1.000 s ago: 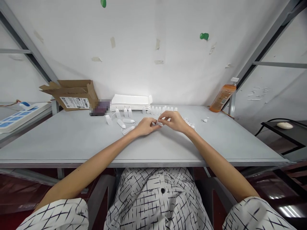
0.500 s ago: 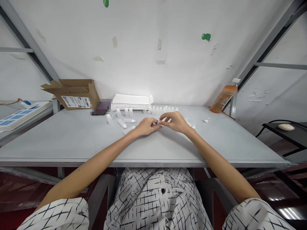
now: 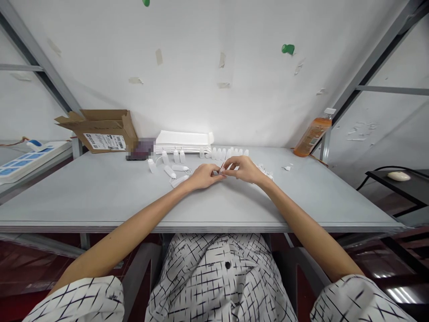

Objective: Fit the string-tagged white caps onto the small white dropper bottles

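My left hand (image 3: 205,176) and my right hand (image 3: 243,169) meet over the table, fingers pinched together. Between their fingertips is a small white plastic piece (image 3: 221,170), with a thin pale strand rising from it; the fingers cover much of its shape. Left of my left hand, several small white bottles lie on their sides, among them one bottle (image 3: 180,180) beside the wrist. Others stand upright behind, such as a bottle (image 3: 165,157) with a thin tip. A row of small translucent bottles (image 3: 219,154) stands just beyond my hands. Small white parts (image 3: 266,172) lie partly hidden behind my right wrist.
At the back stand an open cardboard box (image 3: 103,134), a stack of white sheets (image 3: 182,142) and a dark phone-like object (image 3: 139,154). An orange drink bottle (image 3: 313,136) leans at the back right. A power strip (image 3: 31,161) lies far left. White scraps (image 3: 287,168) lie on the right.
Both hands stay nearly in place. The thin pale strand now shows above my fingertips, and the small piece appears slightly turned. The whole view has shifted very slightly.
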Demonstrator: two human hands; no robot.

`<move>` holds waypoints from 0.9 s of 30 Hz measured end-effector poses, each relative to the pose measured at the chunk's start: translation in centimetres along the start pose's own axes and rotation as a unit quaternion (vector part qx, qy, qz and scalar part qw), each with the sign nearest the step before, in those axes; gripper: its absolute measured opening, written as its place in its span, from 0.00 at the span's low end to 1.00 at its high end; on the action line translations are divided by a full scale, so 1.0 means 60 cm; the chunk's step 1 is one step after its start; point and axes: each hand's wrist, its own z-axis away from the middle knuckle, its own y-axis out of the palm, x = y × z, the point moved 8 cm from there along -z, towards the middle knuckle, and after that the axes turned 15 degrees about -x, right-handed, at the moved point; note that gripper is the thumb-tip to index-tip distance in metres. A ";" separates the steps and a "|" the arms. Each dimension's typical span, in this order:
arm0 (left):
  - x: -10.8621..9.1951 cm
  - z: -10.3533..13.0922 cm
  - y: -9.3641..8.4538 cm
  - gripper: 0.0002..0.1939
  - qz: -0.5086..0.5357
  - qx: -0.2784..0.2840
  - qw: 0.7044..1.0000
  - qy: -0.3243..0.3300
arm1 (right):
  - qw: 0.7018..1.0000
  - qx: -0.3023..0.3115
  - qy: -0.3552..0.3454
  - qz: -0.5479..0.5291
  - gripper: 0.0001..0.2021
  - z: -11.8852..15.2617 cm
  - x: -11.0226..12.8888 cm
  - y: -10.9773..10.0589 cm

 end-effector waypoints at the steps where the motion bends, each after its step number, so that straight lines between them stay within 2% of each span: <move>1: -0.001 0.000 0.000 0.18 0.000 0.002 1.000 0.004 | 1.000 0.007 0.015 -0.014 0.07 0.000 -0.004 0.002; 4: -0.003 0.001 0.002 0.18 -0.002 0.010 1.000 0.008 | 0.998 0.019 0.048 -0.040 0.08 0.000 -0.014 0.005; 10: -0.008 0.000 -0.003 0.17 0.011 0.001 0.999 0.030 | 0.997 0.017 0.054 -0.047 0.08 0.000 -0.017 0.004; 17: -0.001 0.003 -0.009 0.17 0.057 0.012 0.998 -0.026 | 0.998 0.019 0.032 -0.042 0.10 0.000 -0.012 0.002; 20: -0.007 0.004 -0.012 0.17 0.061 0.013 0.998 -0.027 | 0.999 0.004 0.032 -0.033 0.08 -0.001 -0.016 0.000; 27: -0.019 0.006 -0.019 0.25 0.046 0.002 0.999 -0.005 | 0.999 -0.004 0.037 -0.034 0.08 0.001 -0.017 0.003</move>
